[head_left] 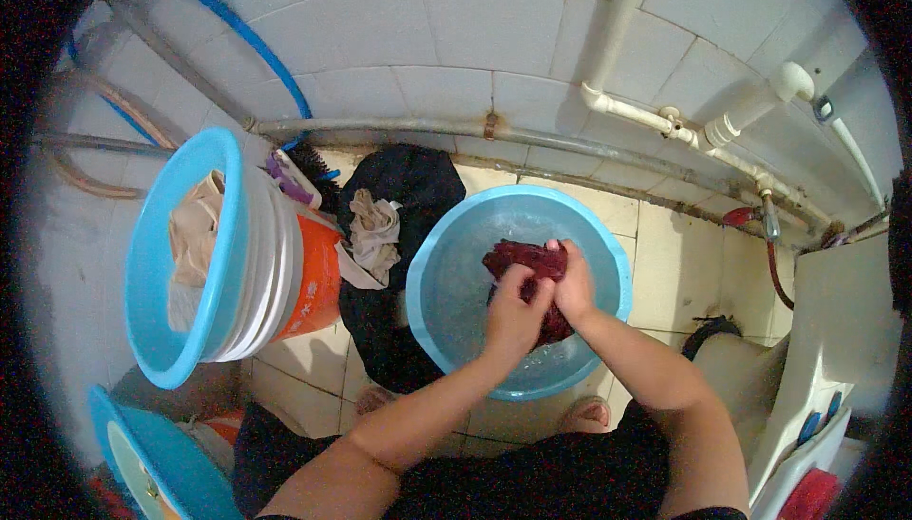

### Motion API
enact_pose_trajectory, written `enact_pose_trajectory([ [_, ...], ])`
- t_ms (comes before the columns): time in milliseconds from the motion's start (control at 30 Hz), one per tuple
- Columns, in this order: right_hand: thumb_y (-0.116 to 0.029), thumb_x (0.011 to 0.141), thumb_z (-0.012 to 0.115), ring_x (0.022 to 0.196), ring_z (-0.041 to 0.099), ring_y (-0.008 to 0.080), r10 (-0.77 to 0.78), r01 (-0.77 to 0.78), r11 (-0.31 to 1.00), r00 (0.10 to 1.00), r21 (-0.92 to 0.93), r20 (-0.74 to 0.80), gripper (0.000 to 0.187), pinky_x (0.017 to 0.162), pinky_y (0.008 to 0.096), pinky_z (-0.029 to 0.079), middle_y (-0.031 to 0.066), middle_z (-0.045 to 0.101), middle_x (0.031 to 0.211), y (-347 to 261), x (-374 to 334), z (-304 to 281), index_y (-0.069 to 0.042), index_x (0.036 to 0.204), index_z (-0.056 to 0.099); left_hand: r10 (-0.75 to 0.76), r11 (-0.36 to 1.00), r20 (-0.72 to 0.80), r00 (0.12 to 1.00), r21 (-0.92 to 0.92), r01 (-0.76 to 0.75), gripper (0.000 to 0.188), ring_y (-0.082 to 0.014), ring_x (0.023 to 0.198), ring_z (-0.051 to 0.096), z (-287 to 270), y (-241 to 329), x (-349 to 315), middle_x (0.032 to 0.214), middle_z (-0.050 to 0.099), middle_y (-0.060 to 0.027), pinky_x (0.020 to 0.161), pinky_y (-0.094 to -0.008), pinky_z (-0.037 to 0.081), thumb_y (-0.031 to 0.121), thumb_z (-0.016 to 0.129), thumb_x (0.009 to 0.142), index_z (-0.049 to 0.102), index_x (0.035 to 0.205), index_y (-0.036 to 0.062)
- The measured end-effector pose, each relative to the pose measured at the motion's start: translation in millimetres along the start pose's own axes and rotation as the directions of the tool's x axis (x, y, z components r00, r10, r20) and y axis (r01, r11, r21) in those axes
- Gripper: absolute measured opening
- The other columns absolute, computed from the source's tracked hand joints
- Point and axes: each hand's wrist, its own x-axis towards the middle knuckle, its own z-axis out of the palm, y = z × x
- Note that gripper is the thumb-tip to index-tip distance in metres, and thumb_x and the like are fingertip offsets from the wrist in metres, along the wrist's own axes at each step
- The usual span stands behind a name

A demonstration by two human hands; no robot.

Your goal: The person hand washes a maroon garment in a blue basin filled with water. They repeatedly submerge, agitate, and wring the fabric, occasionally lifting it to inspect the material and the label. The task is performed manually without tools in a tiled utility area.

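Observation:
Both hands are over a round light-blue basin with water in it, standing on the tiled floor. Between them is a wet dark-red cloth, bunched up, its lower part hanging toward the water. My left hand has its fingers curled and pressed into the front of the cloth. My right hand wraps the cloth's right side, thumb at the top. What kind of garment the cloth is does not show.
On the left, a blue basin with beige cloth sits on a white and orange bucket. Black fabric and a light crumpled cloth lie beside my basin. Pipes run along the wall; a white fixture stands right.

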Motion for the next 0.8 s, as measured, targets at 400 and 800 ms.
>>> enact_pose_trajectory([
  [400,-0.059,0.069,0.062,0.133,0.011,0.0405,-0.096,0.429,0.604,0.876,-0.671,0.473,0.088,0.095,0.0633,0.027,0.0191,0.010,0.145,40.4,-30.5,2.2,-0.026,0.140,0.022,-0.177,0.319,0.421,0.889,0.879,-0.353,0.059,-0.0383,0.126,0.026,-29.4,-76.5,17.6,0.147,0.010,-0.0134,0.091,-0.0570,0.036,0.037,0.052,0.086,0.028,0.139,0.0211],
  [800,-0.031,0.084,0.055,0.112,0.047,0.0396,0.196,0.221,0.751,0.825,-0.622,0.530,0.048,0.090,0.0463,0.042,0.0192,0.046,0.124,38.9,-13.0,-18.6,-0.015,0.127,0.044,-0.282,0.791,0.303,0.910,0.611,0.042,0.037,-0.0302,0.102,0.056,-58.8,-75.3,48.4,0.109,0.060,-0.0162,0.087,-0.0406,0.045,0.027,0.058,0.082,0.056,0.116,0.0130],
])
